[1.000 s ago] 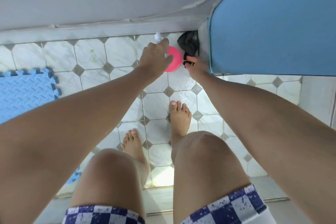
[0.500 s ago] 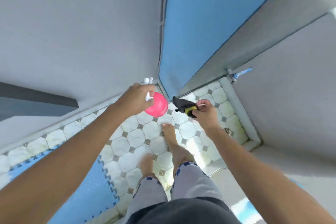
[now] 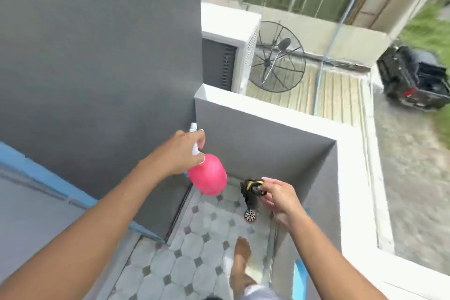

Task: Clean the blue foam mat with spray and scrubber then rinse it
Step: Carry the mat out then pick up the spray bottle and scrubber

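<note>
My left hand [image 3: 181, 153] grips the white trigger head of a pink spray bottle [image 3: 208, 175], held up in the air in front of the grey wall. My right hand [image 3: 277, 196] holds a black scrubber with a yellow band [image 3: 250, 190] by its top, just right of the bottle. The scrubber hangs above the tiled floor. A blue edge [image 3: 298, 273] shows at the lower right beside the low wall; whether it is the foam mat I cannot tell.
A round floor drain [image 3: 250, 215] lies under the scrubber on the octagon-tiled floor [image 3: 194, 263]. A low grey parapet wall [image 3: 267, 134] encloses the corner. My bare foot [image 3: 241, 251] stands on the tiles. A blue-trimmed frame [image 3: 48, 178] runs at left. Outside sit a satellite dish [image 3: 277, 58] and a dark vehicle [image 3: 414, 78].
I have stood up from a crouch, lifting the spray bottle and the scrubber off the floor. The view has swung up and away from the corner; the blue mats have left sight.
</note>
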Tool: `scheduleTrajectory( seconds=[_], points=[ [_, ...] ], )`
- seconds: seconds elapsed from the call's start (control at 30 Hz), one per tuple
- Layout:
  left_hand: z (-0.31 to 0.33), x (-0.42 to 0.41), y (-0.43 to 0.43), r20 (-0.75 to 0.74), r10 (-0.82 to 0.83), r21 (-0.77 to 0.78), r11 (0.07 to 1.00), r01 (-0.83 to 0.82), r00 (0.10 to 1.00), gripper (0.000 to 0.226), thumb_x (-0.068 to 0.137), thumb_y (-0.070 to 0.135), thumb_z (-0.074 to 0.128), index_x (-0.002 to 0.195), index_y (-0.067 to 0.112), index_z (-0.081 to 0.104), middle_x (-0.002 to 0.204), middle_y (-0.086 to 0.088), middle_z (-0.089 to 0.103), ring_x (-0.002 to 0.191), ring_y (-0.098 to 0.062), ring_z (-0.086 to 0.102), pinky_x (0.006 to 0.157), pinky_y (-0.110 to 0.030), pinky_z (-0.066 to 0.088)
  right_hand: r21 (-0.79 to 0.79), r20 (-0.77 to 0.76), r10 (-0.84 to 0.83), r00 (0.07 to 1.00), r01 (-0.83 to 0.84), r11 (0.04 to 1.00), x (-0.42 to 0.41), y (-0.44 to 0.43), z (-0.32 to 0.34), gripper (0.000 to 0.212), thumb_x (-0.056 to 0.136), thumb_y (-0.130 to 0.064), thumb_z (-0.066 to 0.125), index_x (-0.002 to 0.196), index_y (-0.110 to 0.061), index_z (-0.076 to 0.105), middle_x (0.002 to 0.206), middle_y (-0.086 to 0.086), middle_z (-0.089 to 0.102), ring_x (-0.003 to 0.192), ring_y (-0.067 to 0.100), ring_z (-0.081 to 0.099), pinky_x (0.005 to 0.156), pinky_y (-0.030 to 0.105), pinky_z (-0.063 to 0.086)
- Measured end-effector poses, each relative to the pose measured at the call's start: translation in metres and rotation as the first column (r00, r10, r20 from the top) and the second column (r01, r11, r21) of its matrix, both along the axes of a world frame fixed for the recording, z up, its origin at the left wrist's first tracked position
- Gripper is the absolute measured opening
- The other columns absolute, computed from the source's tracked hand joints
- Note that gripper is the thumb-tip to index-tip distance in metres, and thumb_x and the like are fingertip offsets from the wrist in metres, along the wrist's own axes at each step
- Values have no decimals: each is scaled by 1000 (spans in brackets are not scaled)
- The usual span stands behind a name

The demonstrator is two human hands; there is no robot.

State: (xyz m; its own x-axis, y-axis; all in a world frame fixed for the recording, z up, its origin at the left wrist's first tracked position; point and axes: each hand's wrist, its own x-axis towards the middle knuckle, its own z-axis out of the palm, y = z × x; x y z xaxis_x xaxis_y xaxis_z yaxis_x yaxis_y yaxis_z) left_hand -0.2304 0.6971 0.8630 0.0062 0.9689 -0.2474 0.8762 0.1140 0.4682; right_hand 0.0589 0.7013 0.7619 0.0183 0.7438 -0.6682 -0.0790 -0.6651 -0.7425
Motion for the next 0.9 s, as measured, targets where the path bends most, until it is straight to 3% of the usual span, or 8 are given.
scheduleTrajectory(
  seconds=[0.13,0.23,0.37,0.5,0.57,0.73,0.83,0.9],
  points=[
    [31,54,106,-29,-86,97,991,89,996,20,83,32,66,92,33,48,104,-4,59,93,-29,56,59,-30,37,50,-132,-172,976,180,982,34,73,24,36,75,4,67,110,-5,71,91,13,71,82,23,64,63,26,53],
    [52,87,179,-86,-120,135,982,131,989,20,86,31,66,94,33,47,99,-7,57,90,-29,54,60,-33,36,125,-308,-278,910,328,937,53,133,52,29,85,9,62,107,-8,66,89,9,71,72,15,65,63,23,51],
    [72,125,264,-109,-151,166,972,168,982,18,90,29,65,102,26,53,91,0,47,80,-26,54,61,-33,39,213,-506,-283,815,436,874,74,202,78,33,89,14,55,109,-12,57,91,11,72,85,24,66,78,28,50],
    [59,154,315,-173,-214,159,957,242,961,23,91,22,64,111,15,55,88,-2,50,86,-29,51,67,-34,38,75,-569,-378,731,503,861,83,251,35,42,90,18,49,123,-8,49,100,17,69,93,28,66,95,36,50],
    [40,163,332,-197,-226,129,959,253,954,24,91,20,61,113,13,55,90,-6,51,84,-30,51,66,-34,37,-24,-491,-450,746,504,863,89,261,-3,45,92,17,50,130,-6,48,109,17,68,96,26,66,93,35,52],
    [18,176,364,-219,-229,115,959,258,948,23,93,14,51,116,12,50,86,-11,53,78,-34,53,64,-36,37,-91,-200,-487,850,479,873,111,265,-47,30,93,13,48,110,-9,58,123,22,64,96,26,65,79,34,55],
    [13,179,378,-223,-252,77,958,275,942,23,97,14,47,120,15,48,80,-7,50,68,-27,51,55,-35,34,-75,-92,-370,924,364,928,124,267,-44,23,95,0,52,114,-8,60,116,15,67,102,25,64,76,38,56],
    [10,185,384,-242,-270,47,956,290,932,29,98,12,46,127,16,47,82,-9,54,68,-24,51,56,-35,36,-28,106,-182,978,186,982,129,269,-41,14,94,-15,56,105,-15,65,109,8,69,105,23,64,80,40,58]
  ],
)
